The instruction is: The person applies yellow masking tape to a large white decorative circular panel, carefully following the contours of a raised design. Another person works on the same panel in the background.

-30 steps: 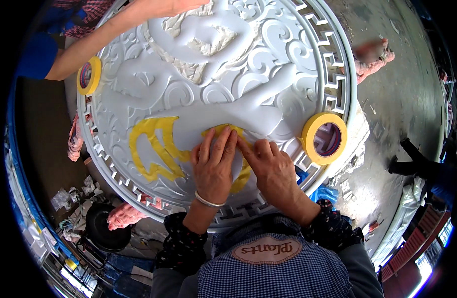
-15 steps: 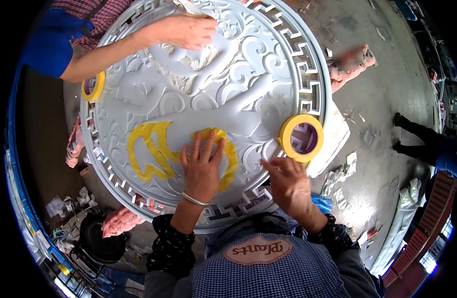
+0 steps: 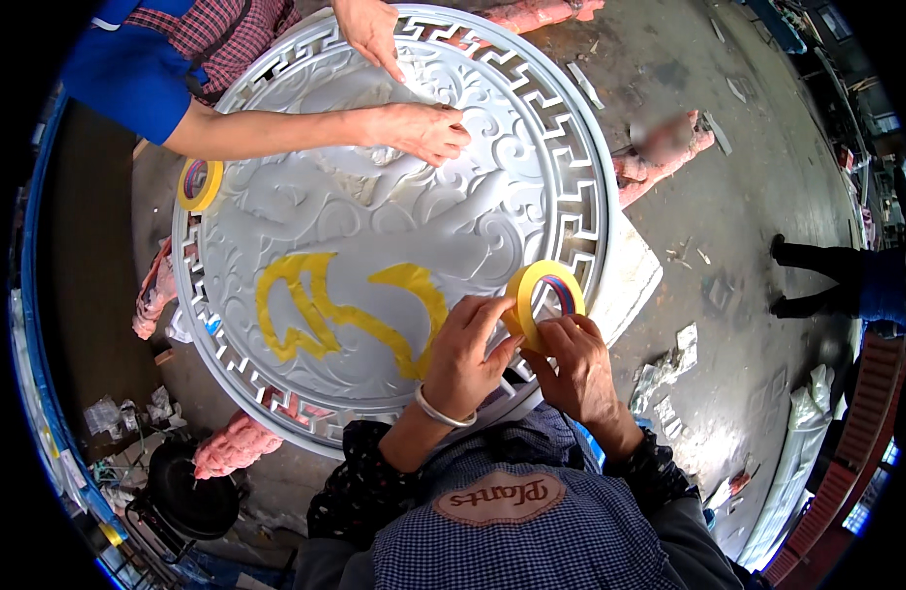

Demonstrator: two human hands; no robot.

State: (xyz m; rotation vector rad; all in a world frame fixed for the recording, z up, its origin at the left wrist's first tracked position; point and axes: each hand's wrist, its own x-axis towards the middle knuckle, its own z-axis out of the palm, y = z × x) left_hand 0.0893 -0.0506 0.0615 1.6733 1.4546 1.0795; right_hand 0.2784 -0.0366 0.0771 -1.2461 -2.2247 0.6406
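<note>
Holding yellow tape roll: right fingers bent, left fingers at edge.

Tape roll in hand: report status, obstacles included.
Right hand gripping yellow tape roll; left hand at its edge. Yellow strips on round panel. Co-worker's hands over panel's far side, apart.

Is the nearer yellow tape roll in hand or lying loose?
In hand: left grip and right grip hold the tape roll from either side. Whether it also touches the panel, I cannot tell.
</note>
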